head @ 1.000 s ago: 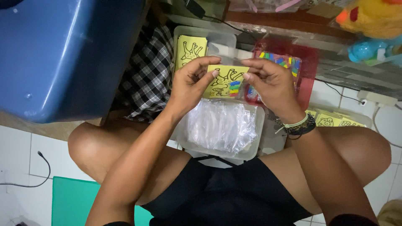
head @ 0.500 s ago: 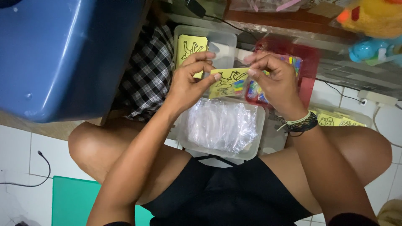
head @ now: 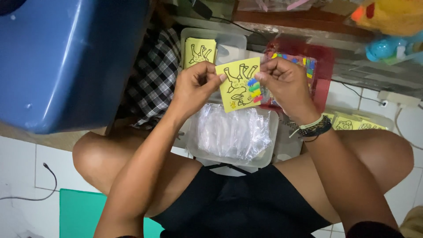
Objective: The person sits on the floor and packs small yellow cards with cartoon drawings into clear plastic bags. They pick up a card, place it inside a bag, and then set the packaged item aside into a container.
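Large blue plastic tub (head: 66,57), upper left. Black-and-white checked cloth (head: 154,75) beside it. Clear plastic tray of transparent sleeves (head: 233,132) on the lap. Red tray of multicoloured pieces (head: 317,72). Yellow plush toy (head: 392,15), top right. Green mat (head: 83,211) on white tiled floor (head: 26,167).

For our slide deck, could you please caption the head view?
Both hands, left hand and right hand, hold a yellow drawing card above a clear tray of plastic sleeves.

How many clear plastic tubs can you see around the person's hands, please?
3. One clear plastic tub of transparent bags sits under the hands, one holding yellow picture cards beyond them, one with cards at right. Others may be hidden.
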